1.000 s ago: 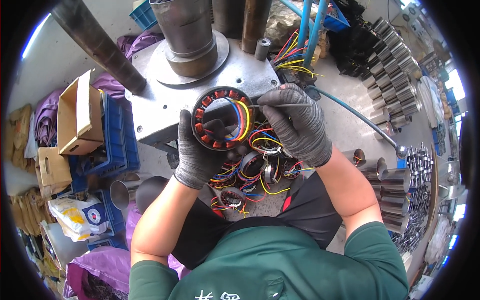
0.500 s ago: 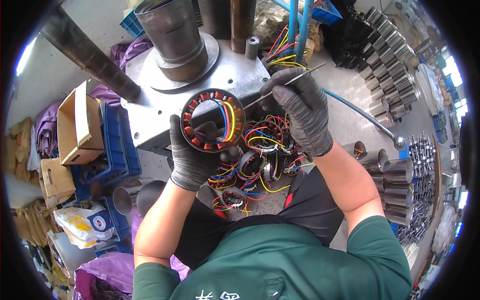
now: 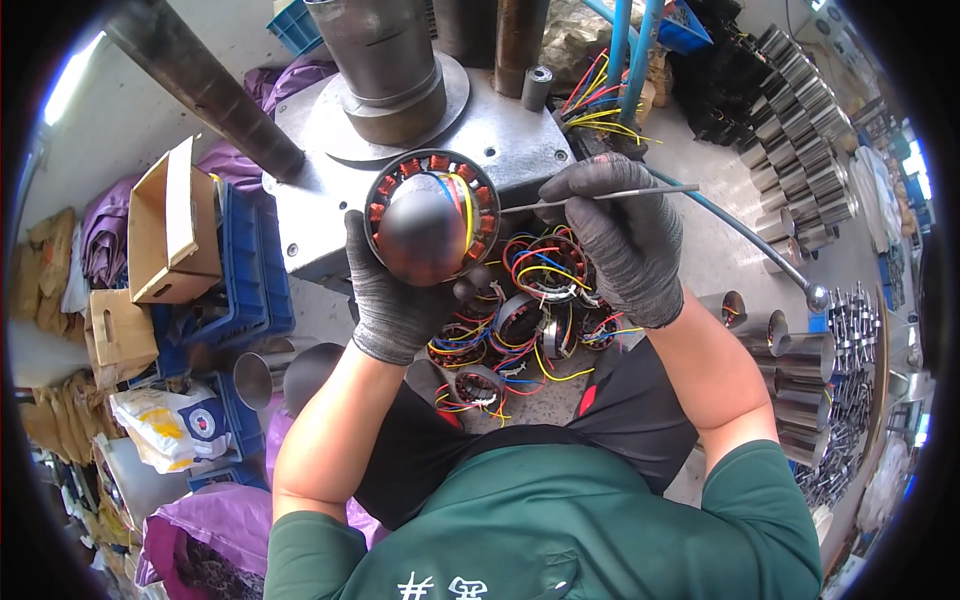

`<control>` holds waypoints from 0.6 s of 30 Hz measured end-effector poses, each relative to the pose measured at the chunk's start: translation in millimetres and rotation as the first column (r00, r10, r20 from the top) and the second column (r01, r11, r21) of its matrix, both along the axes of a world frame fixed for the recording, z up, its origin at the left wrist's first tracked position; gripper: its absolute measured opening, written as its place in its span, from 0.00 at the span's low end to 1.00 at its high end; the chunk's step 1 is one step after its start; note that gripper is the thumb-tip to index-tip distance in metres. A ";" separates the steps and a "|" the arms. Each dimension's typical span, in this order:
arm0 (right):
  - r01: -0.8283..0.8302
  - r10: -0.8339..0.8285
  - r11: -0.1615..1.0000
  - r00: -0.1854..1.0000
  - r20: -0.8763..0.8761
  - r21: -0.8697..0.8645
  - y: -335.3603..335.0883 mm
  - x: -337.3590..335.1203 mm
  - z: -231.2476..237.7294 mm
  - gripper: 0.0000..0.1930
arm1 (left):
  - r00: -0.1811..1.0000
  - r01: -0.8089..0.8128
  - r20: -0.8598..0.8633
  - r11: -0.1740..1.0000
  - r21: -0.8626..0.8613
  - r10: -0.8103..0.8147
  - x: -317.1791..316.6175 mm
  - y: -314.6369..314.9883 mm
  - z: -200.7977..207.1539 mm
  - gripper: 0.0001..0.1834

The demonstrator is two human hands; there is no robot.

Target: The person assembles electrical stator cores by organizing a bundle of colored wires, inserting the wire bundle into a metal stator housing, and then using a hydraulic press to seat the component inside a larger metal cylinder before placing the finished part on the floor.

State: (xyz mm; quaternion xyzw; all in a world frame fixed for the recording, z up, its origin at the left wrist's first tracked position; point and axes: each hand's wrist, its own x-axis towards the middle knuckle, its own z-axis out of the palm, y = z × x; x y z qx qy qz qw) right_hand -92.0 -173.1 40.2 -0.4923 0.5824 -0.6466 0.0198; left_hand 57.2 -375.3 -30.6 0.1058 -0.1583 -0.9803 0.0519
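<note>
My left hand [image 3: 398, 295], in a dark grey knit glove, grips a ring-shaped motor stator [image 3: 437, 162] from below and the left. Copper windings line its inside, and blue, red and yellow wires cross its opening, whose middle is blurred. Between the gloved fingers of my right hand [image 3: 632, 245] is a thin metal rod [image 3: 660, 190]. It lies nearly level, its left end at the stator's right rim; whether it touches is unclear. Below both hands, a pile of wired stators [image 3: 550, 270] lies close to my knees.
A metal press table [image 3: 320, 185] with a large steel cylinder [image 3: 385, 50] stands ahead. Blue crates [image 3: 240, 270] and a cardboard box [image 3: 180, 230] are at the left. A ball-ended lever [image 3: 760, 245] and stacked metal sleeves [image 3: 800, 130] are at the right.
The rod has turned from a steep slant to nearly level in my right hand. My left hand still holds the stator. The whole view has shifted slightly.
</note>
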 end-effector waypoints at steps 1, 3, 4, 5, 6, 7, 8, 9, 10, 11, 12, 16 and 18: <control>-0.005 0.005 1.000 1.000 0.002 -0.001 0.7 -0.4 -0.9 0.07 | 0.986 0.128 -0.125 0.986 0.108 -0.114 2.3 -0.5 5.2 0.56; -0.036 0.043 0.995 0.996 -0.082 0.094 1.1 -0.3 -2.7 0.11 | 0.996 0.070 -0.059 0.995 0.071 -0.066 1.7 2.1 10.5 0.57; -0.040 0.048 0.995 0.996 -0.078 0.095 0.5 2.0 -1.7 0.11 | 1.000 0.023 -0.006 0.998 0.053 -0.023 1.3 4.1 15.4 0.57; -0.089 0.084 0.993 0.993 0.077 0.071 0.5 5.1 1.0 0.10 | 0.999 -0.023 0.046 0.999 0.034 0.022 -0.5 7.0 17.4 0.57; -0.134 0.122 0.990 0.966 0.228 0.041 0.4 8.1 3.5 0.09 | 0.964 -0.174 0.182 0.977 -0.126 0.195 -5.8 14.2 16.4 0.57; -0.139 0.126 0.989 0.965 0.229 0.042 -0.6 9.6 4.7 0.09 | 0.963 -0.178 0.184 0.976 -0.125 0.200 -4.7 12.5 14.9 0.57; -0.132 0.136 0.991 0.944 0.302 -0.033 -2.0 10.5 5.6 0.08 | 0.974 -0.143 0.162 0.983 -0.113 0.160 -2.7 10.2 12.8 0.58; -0.118 0.149 0.987 0.915 0.374 -0.107 -3.9 9.9 5.5 0.08 | 0.983 -0.106 0.142 0.989 -0.102 0.120 -1.7 7.8 11.6 0.59; -0.049 0.085 0.990 0.954 0.286 -0.129 -6.1 7.8 1.9 0.08 | 0.989 -0.068 0.122 0.993 -0.092 0.079 -1.0 6.1 11.8 0.60; -0.053 0.089 0.990 0.953 0.291 -0.129 -7.8 4.3 -2.1 0.08 | 0.988 -0.072 0.127 0.993 -0.093 0.084 -1.2 5.9 12.8 0.60; 0.035 -0.008 0.991 0.979 0.203 -0.126 -8.8 0.0 -6.7 0.09 | 0.994 -0.044 0.093 0.997 -0.071 0.051 -2.4 7.6 17.2 0.62; 0.098 -0.089 0.994 0.979 0.181 -0.043 -9.0 -6.0 -10.2 0.11 | 0.999 0.000 0.034 0.992 -0.128 0.005 -1.1 2.6 10.8 0.67; 0.087 -0.097 0.995 0.963 0.251 0.052 -14.0 -2.3 -14.3 0.11 | 0.986 -0.120 0.100 0.985 -0.126 0.133 -6.7 12.6 18.8 0.67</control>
